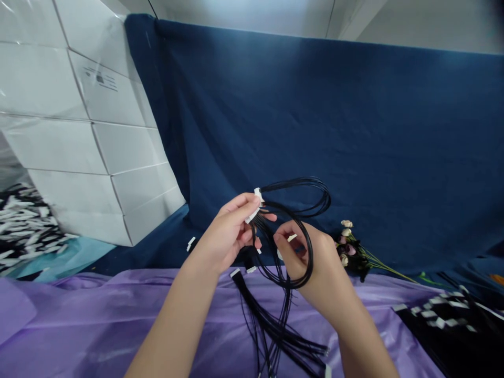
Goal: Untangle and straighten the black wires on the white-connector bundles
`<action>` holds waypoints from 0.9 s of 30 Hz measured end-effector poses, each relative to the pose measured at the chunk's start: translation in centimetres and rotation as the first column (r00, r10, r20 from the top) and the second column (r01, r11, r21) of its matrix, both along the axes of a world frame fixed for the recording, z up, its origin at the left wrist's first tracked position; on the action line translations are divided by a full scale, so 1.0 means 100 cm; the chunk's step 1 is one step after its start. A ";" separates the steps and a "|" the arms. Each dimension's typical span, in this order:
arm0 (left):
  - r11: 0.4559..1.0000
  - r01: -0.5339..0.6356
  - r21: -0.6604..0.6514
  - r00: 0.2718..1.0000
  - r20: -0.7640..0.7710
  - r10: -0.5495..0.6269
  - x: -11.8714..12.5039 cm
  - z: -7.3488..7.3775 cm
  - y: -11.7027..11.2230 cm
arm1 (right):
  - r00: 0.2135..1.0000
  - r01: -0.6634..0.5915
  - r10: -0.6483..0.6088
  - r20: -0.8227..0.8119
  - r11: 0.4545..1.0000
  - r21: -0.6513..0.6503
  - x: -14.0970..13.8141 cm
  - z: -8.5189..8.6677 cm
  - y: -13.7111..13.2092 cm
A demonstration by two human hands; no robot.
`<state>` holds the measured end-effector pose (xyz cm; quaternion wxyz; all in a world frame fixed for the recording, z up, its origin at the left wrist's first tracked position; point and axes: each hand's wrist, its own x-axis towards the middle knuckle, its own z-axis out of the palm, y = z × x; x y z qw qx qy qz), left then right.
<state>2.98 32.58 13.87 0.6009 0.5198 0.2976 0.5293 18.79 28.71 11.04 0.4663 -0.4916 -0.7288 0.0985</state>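
My left hand [236,228] pinches several white plug connectors [252,212] between thumb and fingers. Thin black wires run out of these connectors, and one bundle of wires [315,181] arches out to the right in a loop. A second black wire loop [309,247] hangs down across the front of my right hand [309,252]. That hand is closed, with its thumb and fingertips together. A small white piece [292,238] shows at its fingers, but its kind is partly hidden. Below both hands, black wire harnesses [271,323] with white end connectors lie on the purple cloth.
White boxes [106,147] are stacked at the left beside a dark blue curtain [334,115]. Black and white connector pieces [31,226] are piled at far left. Artificial flowers [348,247] lie right of my hands, and more black harnesses [452,325] rest on the purple cloth [129,310].
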 end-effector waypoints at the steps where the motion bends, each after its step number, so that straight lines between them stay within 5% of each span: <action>1: 1.000 -0.005 0.001 1.000 -0.004 0.005 0.000 0.000 0.000 | 1.000 -0.004 0.004 0.000 1.000 0.010 0.000 0.000 0.000; 9: 0.999 -0.021 0.029 1.000 -0.012 0.021 0.000 -0.003 0.000 | 1.000 0.023 -0.023 0.005 1.000 -0.020 -0.001 -0.002 0.001; 13: 0.998 -0.035 0.045 0.999 -0.033 0.036 0.000 -0.004 0.001 | 0.980 -0.099 0.079 -0.182 0.989 -0.108 0.005 0.003 0.001; 15: 0.997 -0.042 0.059 0.998 -0.053 0.045 0.000 -0.004 0.002 | 0.901 -0.257 0.150 -0.408 0.940 -0.222 0.014 0.008 0.001; 17: 0.996 -0.041 0.077 0.996 -0.072 0.046 -0.001 -0.004 0.002 | 0.737 -0.419 0.158 -0.657 0.870 -0.260 0.028 0.014 0.000; 21: 0.996 -0.017 0.093 0.995 -0.097 0.026 -0.003 -0.004 0.003 | 0.435 -0.469 0.184 -0.882 0.882 -0.047 0.059 0.024 -0.002; 27: 0.996 0.042 0.080 0.995 -0.094 -0.034 0.002 -0.007 0.003 | 0.429 -0.259 0.321 -0.844 0.939 0.225 0.074 0.024 -0.006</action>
